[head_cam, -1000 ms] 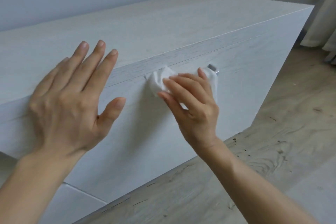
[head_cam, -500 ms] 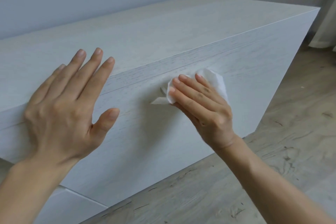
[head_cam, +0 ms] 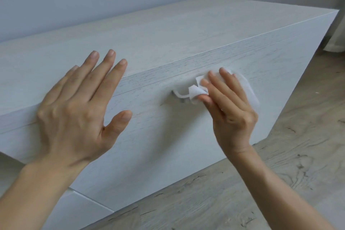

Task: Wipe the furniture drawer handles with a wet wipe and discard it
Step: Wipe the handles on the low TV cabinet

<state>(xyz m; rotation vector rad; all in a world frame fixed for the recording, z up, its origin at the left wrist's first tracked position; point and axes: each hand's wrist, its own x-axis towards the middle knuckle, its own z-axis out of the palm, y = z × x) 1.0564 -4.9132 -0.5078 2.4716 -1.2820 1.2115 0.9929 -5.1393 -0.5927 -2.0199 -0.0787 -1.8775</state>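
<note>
Right hand (head_cam: 231,115) presses wipe (head_cam: 248,89) on handle (head_cam: 178,95) at drawer (head_cam: 168,136) front, fingers together, thumb seemingly tucked under. Left hand (head_cam: 74,110) flat on cabinet (head_cam: 168,33) edge, fingers spread. Better: wrap wipe around bar, slide along full length, keep 1 steady pressure.

Left hand (head_cam: 78,115) flat, fingers spread; right hand (head_cam: 228,110) fingers curled.

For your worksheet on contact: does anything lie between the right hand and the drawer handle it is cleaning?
Yes. The wet wipe lies bunched between the right hand and the drawer handle, whose left end shows bare. Nothing else intervenes.
</note>
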